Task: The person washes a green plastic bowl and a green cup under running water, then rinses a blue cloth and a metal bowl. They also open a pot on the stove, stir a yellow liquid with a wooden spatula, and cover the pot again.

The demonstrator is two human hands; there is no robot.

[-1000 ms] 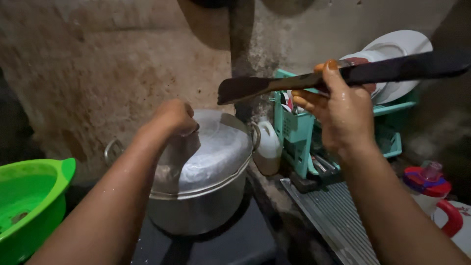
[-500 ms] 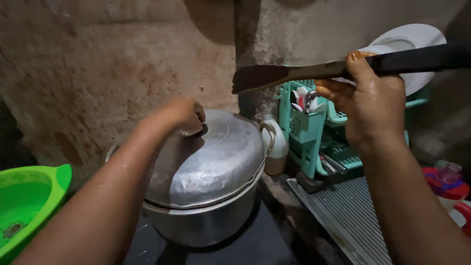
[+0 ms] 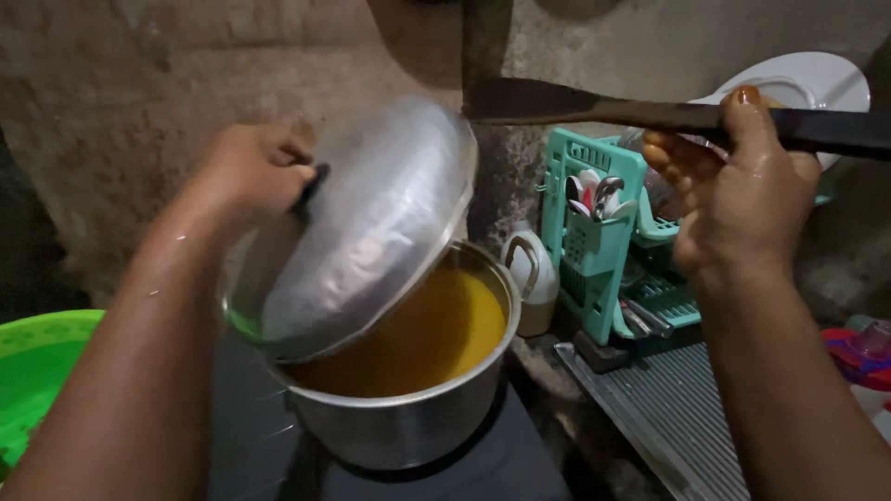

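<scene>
Off to the left of the left hand (image 3: pixel 255 172) sat a green basin (image 3: pixel 42 366). That hand's fingers were closed on the dark knob of the metal lid (image 3: pixel 367 232), which was tilted up and off, its lower edge hanging over the near-left rim of the steel pot (image 3: pixel 418 417) below the fingers. The pot stood open, showing an orange-yellow liquid (image 3: pixel 436 329) (it filled much of the pot). Stirring had not begun: the right hand (image 3: pixel 738 209) gripped a long dark wooden spatula (image 3: pixel 594 107) level, well above the pot. Below those fingers stood a teal cutlery rack (image 3: pixel 594 241).
</scene>
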